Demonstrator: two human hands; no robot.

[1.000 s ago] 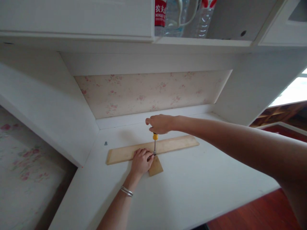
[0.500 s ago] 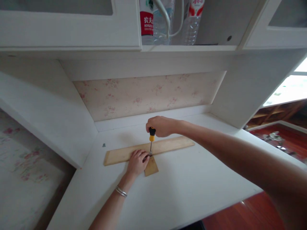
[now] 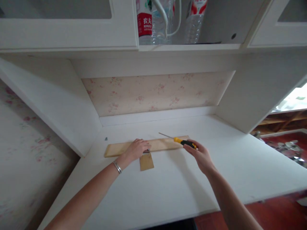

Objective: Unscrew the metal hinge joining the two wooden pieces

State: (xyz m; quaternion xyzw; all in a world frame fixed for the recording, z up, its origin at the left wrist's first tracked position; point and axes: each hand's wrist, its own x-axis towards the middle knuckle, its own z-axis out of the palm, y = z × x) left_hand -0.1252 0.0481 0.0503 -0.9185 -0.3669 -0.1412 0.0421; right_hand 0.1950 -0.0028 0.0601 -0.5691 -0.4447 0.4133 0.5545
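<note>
My right hand grips a screwdriver by its yellow and black handle. Its thin metal shaft points up and to the left, clear of the wood. My left hand rests on a long pale wooden board, the fingers curled over a small metal piece. Most of that metal piece is hidden under the fingers, so its kind is unclear. A short, flared wooden piece lies against the near side of the board, just below the metal piece.
Everything lies on a white desktop. A tiny dark item sits left of the board. Overhead, a cabinet shelf holds plastic bottles and a white cable. White side panels close in the desk left and right.
My right hand has lifted the screwdriver off the metal piece and moved right and nearer, tilting it from upright to slanted. My left hand stays at the joint with its fingers shifted.
</note>
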